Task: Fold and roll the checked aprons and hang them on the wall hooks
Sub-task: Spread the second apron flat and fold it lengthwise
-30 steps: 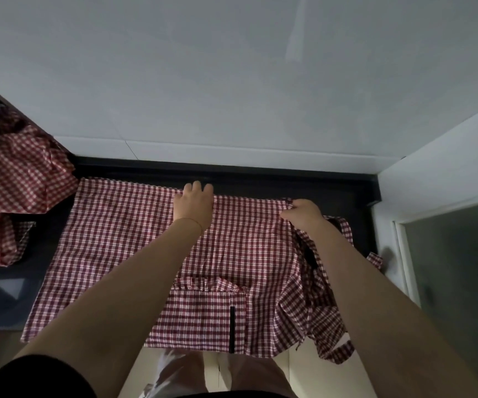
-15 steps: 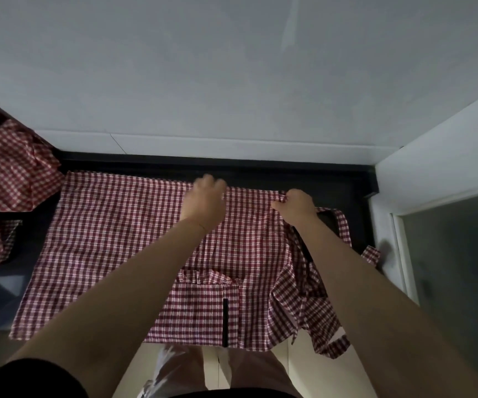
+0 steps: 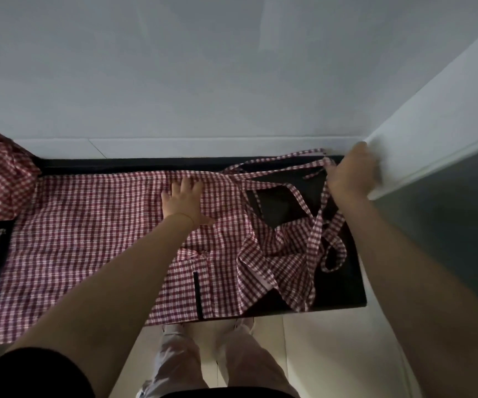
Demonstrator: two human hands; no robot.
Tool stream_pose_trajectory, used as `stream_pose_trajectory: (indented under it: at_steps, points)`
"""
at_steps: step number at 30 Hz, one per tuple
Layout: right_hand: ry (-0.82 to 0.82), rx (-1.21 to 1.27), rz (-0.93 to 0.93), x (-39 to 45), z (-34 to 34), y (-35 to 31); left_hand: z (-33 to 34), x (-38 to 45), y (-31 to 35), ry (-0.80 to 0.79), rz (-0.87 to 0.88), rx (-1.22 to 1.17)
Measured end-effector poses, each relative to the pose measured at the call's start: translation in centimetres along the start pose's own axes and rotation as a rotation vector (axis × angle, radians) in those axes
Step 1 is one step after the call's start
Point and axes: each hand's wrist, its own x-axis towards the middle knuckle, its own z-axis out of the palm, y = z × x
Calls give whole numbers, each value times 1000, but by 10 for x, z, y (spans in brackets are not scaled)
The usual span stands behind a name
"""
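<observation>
Dim corner with a dark counter against a pale wall

A plain pale grey-white wall (image 3: 203, 67) fills the upper half, ending in a lighter tiled band (image 3: 174, 146) just above the black counter (image 3: 344, 285), whose raised back edge runs along that band. At the right a white wall or door-frame edge (image 3: 432, 110) juts forward, with a dark grey glossy panel (image 3: 461, 225) beside it. Below the counter's front edge lies a cream tiled floor (image 3: 332, 354). The light is low and soft.

The left hand (image 3: 184, 201) lies flat, fingers spread, arm stretched forward. The right hand (image 3: 349, 175) reaches far right, fingers curled in a grip.
</observation>
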Motion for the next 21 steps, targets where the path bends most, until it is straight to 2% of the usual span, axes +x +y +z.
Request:
stream_pose_trajectory:
  at_steps: [2,6,8,9,12,14,18,21]
  points:
    - [-91,127,58,-4,2,4,0,-4,10,11,-20,-8]
    - [-330,269,-135,-34,17,9,10,-28,42,209,29,-101]
    - [-394,246,-218,-53,27,10,16,-40,53,165,18,-177]
    - [-484,250,-234,-63,30,11,19,-46,58,115,16,-193]
    - [-903,185,-289,-94,34,13,25,-57,65,6,34,-175]
    - [-1063,-2,-416,-109,33,15,29,-63,67,-21,56,-139]
    - [-1113,-140,-506,-130,40,24,31,-73,66,-13,125,-61]
    - [-939,-297,-521,-146,56,33,31,-75,66,-61,120,-140]
